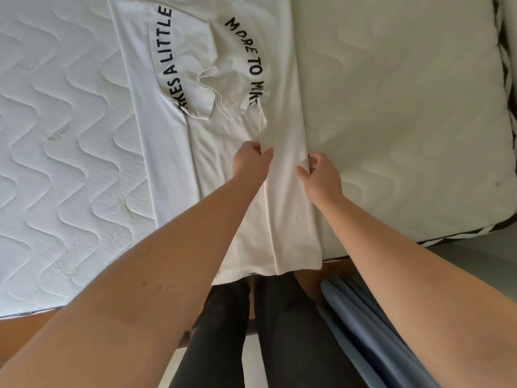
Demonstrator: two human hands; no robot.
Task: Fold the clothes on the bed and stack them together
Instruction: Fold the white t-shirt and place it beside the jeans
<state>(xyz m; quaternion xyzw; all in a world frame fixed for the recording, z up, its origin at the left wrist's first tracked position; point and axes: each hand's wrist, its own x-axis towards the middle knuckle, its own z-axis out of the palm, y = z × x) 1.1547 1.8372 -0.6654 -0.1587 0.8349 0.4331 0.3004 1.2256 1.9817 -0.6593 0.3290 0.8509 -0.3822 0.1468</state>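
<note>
Both hands pinch the folded-over right panel of a white T-shirt [223, 135] — the left hand [250, 161] nips the panel's inner edge between thumb and fingertips, and the right hand [321, 175] curls its thumb and fingers round the outer edge. Held at both edges like this, the strip can, I judge, be drawn taut and squared before it is laid flat or taken further across the body. The shirt lies lengthways on the mattress [405, 107], its hem overhanging the near edge just in front of the person's dark-trousered legs [251, 331], and the right panel runs well inside the mattress's right edge. Blue fabric [363, 331] hangs below the near edge, right of the legs; whether it is clothing to be folded I cannot tell. Farther up, the shirt's left side is already turned in, and black lettering [167, 51] curves around a rumpled neck area toward the far edge. No containers are visible — nor any stack.
</note>
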